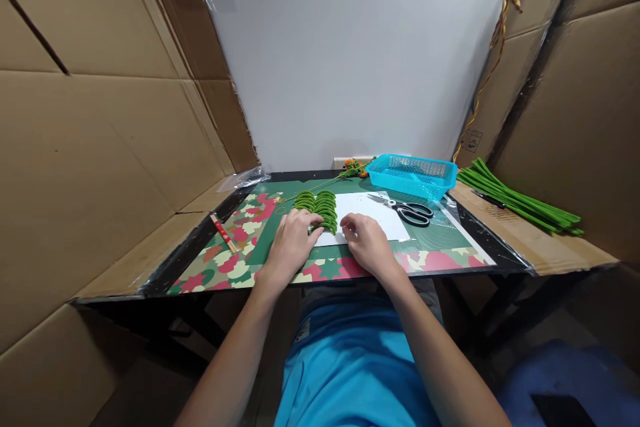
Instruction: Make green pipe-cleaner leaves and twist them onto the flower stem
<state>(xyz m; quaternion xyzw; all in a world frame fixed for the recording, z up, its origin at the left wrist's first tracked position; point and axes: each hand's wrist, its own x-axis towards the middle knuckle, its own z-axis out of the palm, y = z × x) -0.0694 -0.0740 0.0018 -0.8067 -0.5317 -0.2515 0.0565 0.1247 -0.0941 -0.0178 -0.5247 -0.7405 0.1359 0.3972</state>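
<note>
Green curved strips (pixel 326 203), which look like bent fuzzy craft stems, lie nested in two side-by-side columns. They rest partly on a white sheet (pixel 357 204). My left hand (pixel 296 235) is closed at the near end of the columns, its thumb and forefinger around the lowest strips; its other fingers cover part of the left column. Just right of the strips, my right hand (pixel 366 235) hovers low over the sheet, or touches it, with the fingers curled toward the thumb. Whatever lies between those fingertips is hidden.
Black-handled scissors (pixel 413 211) lie partly on the sheet, behind my right hand. Farther back stand a blue basket (pixel 415 174) and orange flowers (pixel 356 166) on a green stem. Long green stems (pixel 520 199) and a black pen (pixel 489 199) lie right; a red-wrapped stick (pixel 223 234) lies left. Cardboard walls flank the table.
</note>
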